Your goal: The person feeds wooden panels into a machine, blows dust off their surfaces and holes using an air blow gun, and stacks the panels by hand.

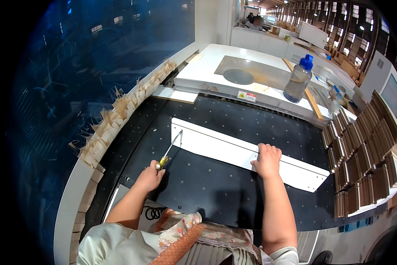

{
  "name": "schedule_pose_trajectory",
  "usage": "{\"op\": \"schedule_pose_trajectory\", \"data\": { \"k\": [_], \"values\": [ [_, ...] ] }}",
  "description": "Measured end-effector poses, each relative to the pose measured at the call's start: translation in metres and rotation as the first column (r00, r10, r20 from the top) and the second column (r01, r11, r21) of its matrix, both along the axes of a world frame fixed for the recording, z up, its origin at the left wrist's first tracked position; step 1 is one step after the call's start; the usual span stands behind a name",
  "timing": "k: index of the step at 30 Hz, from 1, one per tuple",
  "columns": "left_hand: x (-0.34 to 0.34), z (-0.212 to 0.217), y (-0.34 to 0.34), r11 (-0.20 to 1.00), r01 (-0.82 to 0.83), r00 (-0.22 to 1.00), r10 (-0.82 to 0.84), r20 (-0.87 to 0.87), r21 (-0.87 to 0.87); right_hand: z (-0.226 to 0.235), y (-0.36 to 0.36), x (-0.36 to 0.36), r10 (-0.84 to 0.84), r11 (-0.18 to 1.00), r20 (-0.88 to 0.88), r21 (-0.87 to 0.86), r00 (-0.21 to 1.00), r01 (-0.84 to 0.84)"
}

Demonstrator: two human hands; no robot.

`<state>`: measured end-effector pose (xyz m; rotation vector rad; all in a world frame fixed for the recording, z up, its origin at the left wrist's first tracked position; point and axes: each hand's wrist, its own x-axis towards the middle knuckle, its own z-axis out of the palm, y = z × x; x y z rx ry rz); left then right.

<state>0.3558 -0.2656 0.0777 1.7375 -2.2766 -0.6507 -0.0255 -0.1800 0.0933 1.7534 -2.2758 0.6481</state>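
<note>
A long white board (pixel 225 148) with a dark groove along its far edge lies slantwise on the black table (pixel 198 176). Small holes show near its right end. My left hand (pixel 150 177) is closed around the yellow handle of a screwdriver (pixel 164 159). The metal shaft reaches up to the board's left end, where its tip appears to touch the surface. My right hand (pixel 268 161) grips the board right of its middle, fingers over the far edge and thumb on the white face.
Stacked white and brown panels (pixel 366 159) stand along the table's right side. Behind the table, a blue-capped water bottle (pixel 298 79) and a wooden strip (pixel 313 104) rest on a white machine bed (pixel 194 73). A blue glossy panel (pixel 105 57) edged with frayed tan strips (pixel 127 104) borders the left.
</note>
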Motion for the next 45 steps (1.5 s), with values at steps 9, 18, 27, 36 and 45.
{"op": "schedule_pose_trajectory", "data": {
  "k": [9, 18, 27, 36, 45],
  "values": [
    [0.007, 0.001, -0.01, 0.991, -0.026, 0.995, 0.038, -0.088, 0.131, 0.002, -0.001, 0.0, 0.002, 1.0, 0.005, -0.021, 1.0, -0.002],
    [0.012, 0.01, -0.019, 0.974, -0.073, 0.986, 0.104, -0.134, 0.214, -0.001, -0.002, -0.002, 0.003, 1.0, 0.009, -0.022, 1.0, -0.003],
    [0.018, 0.01, -0.023, 0.972, -0.062, 0.98, 0.102, -0.17, 0.225, 0.002, -0.001, 0.0, 0.015, 0.999, 0.01, -0.036, 1.0, -0.015],
    [0.015, 0.014, -0.004, 0.959, -0.005, 1.0, 0.011, -0.02, 0.284, 0.003, -0.005, -0.003, 0.014, 0.999, 0.002, -0.031, 1.0, -0.014],
    [0.023, -0.016, -0.001, 0.992, 0.036, 0.987, -0.055, 0.151, 0.124, 0.006, -0.004, -0.001, -0.001, 1.0, 0.032, 0.004, 0.999, 0.001]
  ]
}}
